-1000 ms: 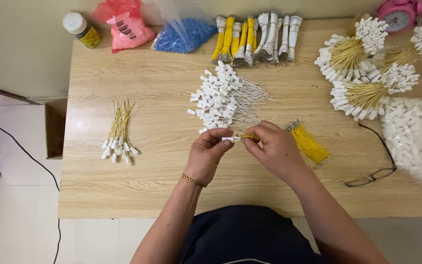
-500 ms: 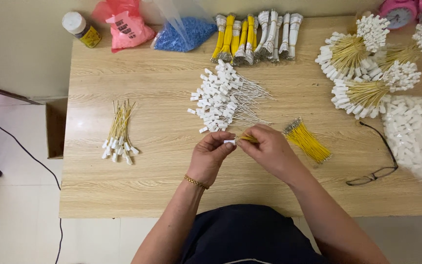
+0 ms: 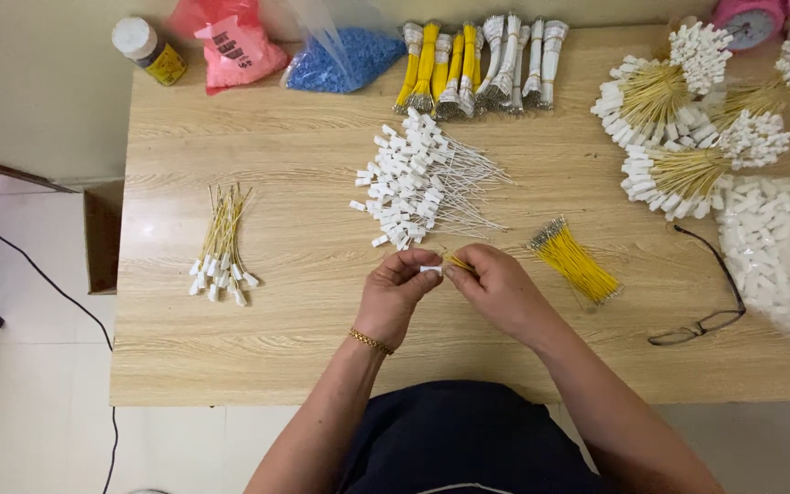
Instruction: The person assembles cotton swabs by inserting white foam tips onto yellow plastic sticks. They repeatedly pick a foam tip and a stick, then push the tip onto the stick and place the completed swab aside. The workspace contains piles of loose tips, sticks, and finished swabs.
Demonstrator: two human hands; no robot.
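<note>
Left hand (image 3: 395, 297) pinches a white connector (image 3: 430, 269); right hand (image 3: 496, 291) pinches a yellow wire (image 3: 457, 263) against it, 6 o'clock of the white pile (image 3: 418, 183). Step, judged: seating the wire. Next needs straight alignment.

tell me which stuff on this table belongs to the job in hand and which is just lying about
In use:
left hand and right hand pinching a small white plastic connector with a thin yellow wire
pile of white connectors with white wires
loose bundle of yellow wires

Lying about:
black-framed glasses
red plastic bag
white-capped yellow bottle
pink clock
</note>
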